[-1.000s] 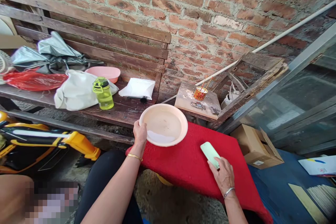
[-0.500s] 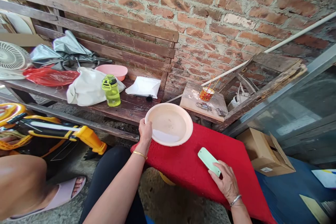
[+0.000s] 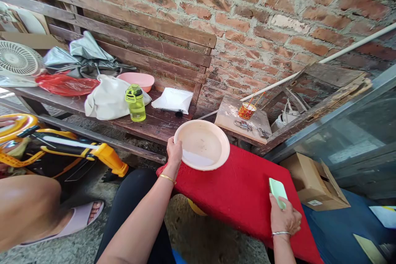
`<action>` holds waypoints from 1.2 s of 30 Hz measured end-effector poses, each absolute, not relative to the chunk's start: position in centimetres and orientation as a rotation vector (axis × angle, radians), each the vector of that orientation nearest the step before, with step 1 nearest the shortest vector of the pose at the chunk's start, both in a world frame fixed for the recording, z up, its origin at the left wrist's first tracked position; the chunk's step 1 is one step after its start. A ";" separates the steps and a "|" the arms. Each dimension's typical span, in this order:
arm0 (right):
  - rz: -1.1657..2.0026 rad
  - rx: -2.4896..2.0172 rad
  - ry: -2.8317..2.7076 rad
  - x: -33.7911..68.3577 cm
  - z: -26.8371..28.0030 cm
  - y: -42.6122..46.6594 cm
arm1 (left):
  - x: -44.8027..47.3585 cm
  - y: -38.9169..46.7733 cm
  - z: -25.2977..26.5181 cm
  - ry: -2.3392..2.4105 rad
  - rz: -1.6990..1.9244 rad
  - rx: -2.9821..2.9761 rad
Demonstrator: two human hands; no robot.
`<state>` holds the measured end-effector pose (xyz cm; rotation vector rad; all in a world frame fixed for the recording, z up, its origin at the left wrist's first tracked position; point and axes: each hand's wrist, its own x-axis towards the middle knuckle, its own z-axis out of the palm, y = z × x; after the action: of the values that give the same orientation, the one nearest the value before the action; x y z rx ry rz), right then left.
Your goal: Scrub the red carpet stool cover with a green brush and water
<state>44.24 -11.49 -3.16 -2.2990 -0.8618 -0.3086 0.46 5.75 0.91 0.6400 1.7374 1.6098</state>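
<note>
My left hand (image 3: 174,151) grips the left rim of a pale cream basin (image 3: 225,154), fingers outside and thumb over the edge. Shallow, slightly murky water with dark specks lies inside the basin, which is at the far left end of a red-covered table (image 3: 235,198). Over the table's right side, my right hand (image 3: 285,214) is closed around the lower end of a flat mint-green phone (image 3: 277,189) with rounded corners. The phone points away from me. Whether it touches the cloth I cannot tell.
A wooden bench (image 3: 161,126) on the left carries a green bottle (image 3: 136,105), white bag (image 3: 107,101), pink basin (image 3: 139,79) and fan (image 3: 18,60). A patterned cup (image 3: 246,111) stands on a small board. A cardboard box (image 3: 312,183) is at right; another person's leg (image 3: 34,210) at left.
My right hand has moved right with the phone, turning it more upright in view and away from the basin. My left hand keeps its hold on the basin. The view has shifted slightly.
</note>
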 end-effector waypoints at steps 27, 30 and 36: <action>-0.317 -2.355 -0.959 47.4 -0.6 -16.9 | 0.8 5.5 1.6 1.741 1.605 0.594; -0.167 -2.063 -1.289 41.2 -0.7 -15.7 | 0.8 5.5 1.7 1.742 1.599 0.592; -0.205 -1.820 -1.704 36.2 -2.2 -15.5 | 0.8 5.5 1.7 1.728 1.621 0.590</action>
<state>36.24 -15.53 -2.18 -1.8204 -1.7041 -0.2047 0.82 5.47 1.67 0.5895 1.7281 1.6212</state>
